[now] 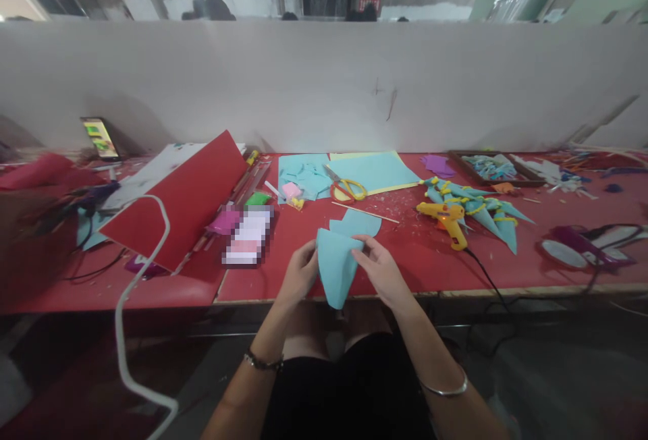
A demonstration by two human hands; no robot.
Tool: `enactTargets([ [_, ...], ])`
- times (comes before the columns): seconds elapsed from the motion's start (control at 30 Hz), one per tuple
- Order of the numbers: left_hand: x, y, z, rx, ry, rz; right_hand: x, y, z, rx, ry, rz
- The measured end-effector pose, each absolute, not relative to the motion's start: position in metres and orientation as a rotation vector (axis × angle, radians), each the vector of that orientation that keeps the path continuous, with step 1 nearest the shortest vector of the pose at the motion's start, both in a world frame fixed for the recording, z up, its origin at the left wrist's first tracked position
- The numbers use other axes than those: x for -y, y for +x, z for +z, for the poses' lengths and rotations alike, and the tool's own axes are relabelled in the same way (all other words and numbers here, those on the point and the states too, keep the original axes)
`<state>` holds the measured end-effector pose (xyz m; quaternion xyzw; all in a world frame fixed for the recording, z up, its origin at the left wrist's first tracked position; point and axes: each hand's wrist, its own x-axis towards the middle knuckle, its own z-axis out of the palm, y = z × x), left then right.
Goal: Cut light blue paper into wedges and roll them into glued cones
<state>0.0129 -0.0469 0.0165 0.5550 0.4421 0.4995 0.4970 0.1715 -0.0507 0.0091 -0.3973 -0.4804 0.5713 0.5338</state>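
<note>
A light blue paper piece [336,268], curved and narrowing to a rounded tip at the bottom, is held over the table's front edge. My left hand [302,271] grips its left side. On its upper right, my right hand [379,268] pinches the rim between thumb and fingers. Just behind lies another blue paper piece [362,222] with a rounded edge, partly hidden by the held one. A thin wooden stick [365,212] lies beyond that, and yellow-handled scissors [349,189] rest near the blue and yellow sheets [377,170].
Right of my hands are a yellow glue gun [445,221] with a black cord and blue cones with yellow trim [476,207]. A phone [249,236] and a red board [182,204] are on the left. A white cable [121,339] hangs at the left front.
</note>
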Motion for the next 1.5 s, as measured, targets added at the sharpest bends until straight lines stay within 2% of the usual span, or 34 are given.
enactTargets([
  [0.27,0.037,0.003,0.011,-1.474,1.620,1.301,0.052,0.194,0.004,1.795,-1.152,0.823],
  [0.33,0.044,0.000,0.011,-1.426,1.720,1.273,0.053,0.199,-0.006,1.857,-1.181,0.751],
  [0.53,0.071,-0.013,0.009,-1.121,2.235,0.624,0.052,0.213,-0.024,2.018,-1.134,0.769],
  [0.63,0.076,-0.014,0.001,-1.170,2.381,0.477,0.051,0.215,-0.024,2.090,-1.119,0.759],
  [1.07,0.069,-0.004,-0.006,-1.507,2.386,0.678,0.051,0.211,-0.021,1.990,-1.179,0.752],
  [1.5,0.066,-0.005,-0.009,-1.673,2.113,0.798,0.045,0.192,-0.024,1.939,-1.457,0.425],
])
